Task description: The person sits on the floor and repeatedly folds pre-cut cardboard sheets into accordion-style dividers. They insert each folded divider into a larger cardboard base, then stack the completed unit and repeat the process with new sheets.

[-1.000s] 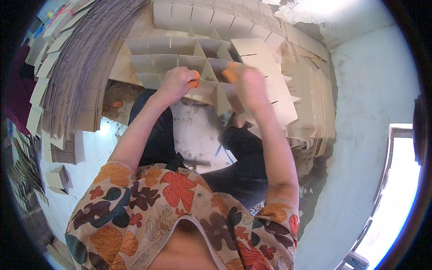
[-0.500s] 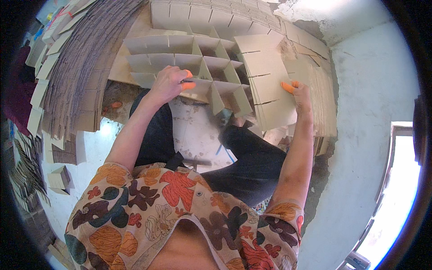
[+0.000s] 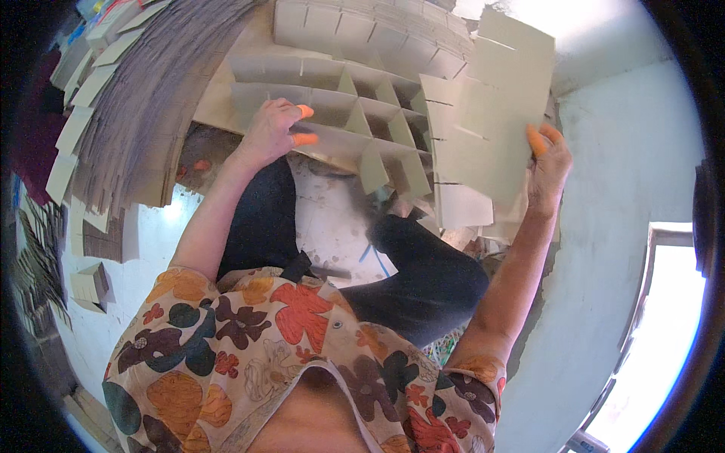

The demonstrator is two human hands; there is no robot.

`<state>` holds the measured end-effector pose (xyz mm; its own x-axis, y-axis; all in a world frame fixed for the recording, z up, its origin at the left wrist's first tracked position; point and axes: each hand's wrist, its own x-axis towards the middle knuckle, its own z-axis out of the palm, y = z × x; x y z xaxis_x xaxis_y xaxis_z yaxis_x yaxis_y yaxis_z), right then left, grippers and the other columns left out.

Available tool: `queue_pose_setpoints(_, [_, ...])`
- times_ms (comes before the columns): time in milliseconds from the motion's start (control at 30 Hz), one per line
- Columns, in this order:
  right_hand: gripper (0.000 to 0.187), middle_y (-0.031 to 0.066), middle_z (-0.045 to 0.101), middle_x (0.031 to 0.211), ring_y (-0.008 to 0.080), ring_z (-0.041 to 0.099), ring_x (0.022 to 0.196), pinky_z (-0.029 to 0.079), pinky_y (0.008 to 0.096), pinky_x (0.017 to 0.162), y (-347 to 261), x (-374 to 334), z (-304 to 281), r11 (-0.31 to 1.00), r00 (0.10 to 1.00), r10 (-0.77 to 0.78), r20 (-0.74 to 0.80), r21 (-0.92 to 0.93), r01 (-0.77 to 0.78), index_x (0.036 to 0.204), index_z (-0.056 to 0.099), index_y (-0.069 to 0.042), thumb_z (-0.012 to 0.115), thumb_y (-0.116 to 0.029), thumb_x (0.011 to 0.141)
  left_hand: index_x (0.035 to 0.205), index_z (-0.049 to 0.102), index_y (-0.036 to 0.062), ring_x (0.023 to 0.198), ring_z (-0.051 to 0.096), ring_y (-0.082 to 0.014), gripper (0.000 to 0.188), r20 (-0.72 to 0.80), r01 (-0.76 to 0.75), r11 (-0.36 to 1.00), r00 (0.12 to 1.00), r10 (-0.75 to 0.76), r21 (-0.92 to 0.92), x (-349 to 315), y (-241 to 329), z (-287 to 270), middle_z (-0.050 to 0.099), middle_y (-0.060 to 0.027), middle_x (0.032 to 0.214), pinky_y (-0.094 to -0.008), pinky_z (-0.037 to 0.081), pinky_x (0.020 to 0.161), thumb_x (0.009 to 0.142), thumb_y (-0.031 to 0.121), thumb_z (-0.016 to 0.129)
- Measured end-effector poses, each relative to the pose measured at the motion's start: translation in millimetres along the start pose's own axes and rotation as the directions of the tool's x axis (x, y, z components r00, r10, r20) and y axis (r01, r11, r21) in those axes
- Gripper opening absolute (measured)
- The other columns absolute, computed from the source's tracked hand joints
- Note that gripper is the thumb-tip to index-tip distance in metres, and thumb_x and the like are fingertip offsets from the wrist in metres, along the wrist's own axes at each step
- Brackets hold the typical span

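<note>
I see sheet [image 3: 504, 98] upper R, long axis pointing away, slots [image 3: 497, 44] facing L — R hand [image 3: 550, 162] pinches its R edge. L hand [image 3: 273, 134] fingers parted by grid [image 3: 336, 142] — contact unclear.

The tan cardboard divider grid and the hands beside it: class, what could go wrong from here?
The right hand pinches a flat tan slotted cardboard sheet by one edge, so it might bend or slip.

In this view it overlaps another tan slotted cardboard sheet; their slots could catch.

The left hand is at the tan cardboard divider grid; a jolt might skew its thin upright walls.
</note>
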<state>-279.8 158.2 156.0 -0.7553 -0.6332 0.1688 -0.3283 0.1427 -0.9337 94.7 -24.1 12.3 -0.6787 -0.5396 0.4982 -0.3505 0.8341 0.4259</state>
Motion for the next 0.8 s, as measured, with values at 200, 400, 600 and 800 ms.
queue_pose_setpoints(200, [0.03,0.0089,0.066,0.08,0.0104,0.059,0.067,0.044,0.0272,0.057,-25,-29,104,0.913,0.903,-0.363,0.23,-0.104,0.394,0.105,0.064,0.002,0.069,-0.01,0.079,0.088,0.064,0.0071,0.079,0.06,-0.029,0.022,0.062,0.043,0.999,0.997,-0.043,-0.005,-7,-23,-1,0.066,-0.0087,0.083,-0.0387,0.045,0.074,0.07,0.015,0.073])
queue_pose_setpoints(400, [0.026,0.0239,0.061,0.073,0.0332,0.063,0.066,0.048,0.0391,0.061,-53,-56,190,0.785,0.781,-0.493,0.383,-0.192,0.589,0.099,0.064,0.004,0.067,-0.009,0.077,0.079,0.062,0.0075,0.074,0.059,-0.0294,0.013,0.044,0.079,0.996,0.996,-0.078,-0.028,-12,-28,8,0.063,-0.0084,0.076,-0.0396,0.046,0.067,0.069,0.012,0.07])
queue_pose_setpoints(600, [0.012,0.0251,0.06,0.072,0.0405,0.061,0.068,0.049,0.045,0.062,-32,-48,228,0.675,0.692,-0.588,0.418,-0.217,0.705,0.083,0.064,0.001,0.064,-0.007,0.074,0.075,0.061,0.0084,0.072,0.058,-0.0309,0.009,0.021,0.087,0.995,0.996,-0.086,-0.052,-7,-20,8,0.06,-0.01,0.07,-0.0418,0.046,0.065,0.071,0.013,0.068])
queue_pose_setpoints(800, [0.012,0.0245,0.06,0.073,0.041,0.061,0.073,0.049,0.0466,0.069,-42,-49,238,0.602,0.622,-0.567,0.54,-0.243,0.76,0.082,0.064,0.001,0.061,-0.002,0.071,0.071,0.06,0.0087,0.072,0.059,-0.0343,0.006,-0.02,0.055,0.998,0.998,-0.055,-0.031,-6,-20,6,0.058,-0.0145,0.067,-0.0451,0.045,0.06,0.072,0.013,0.064])
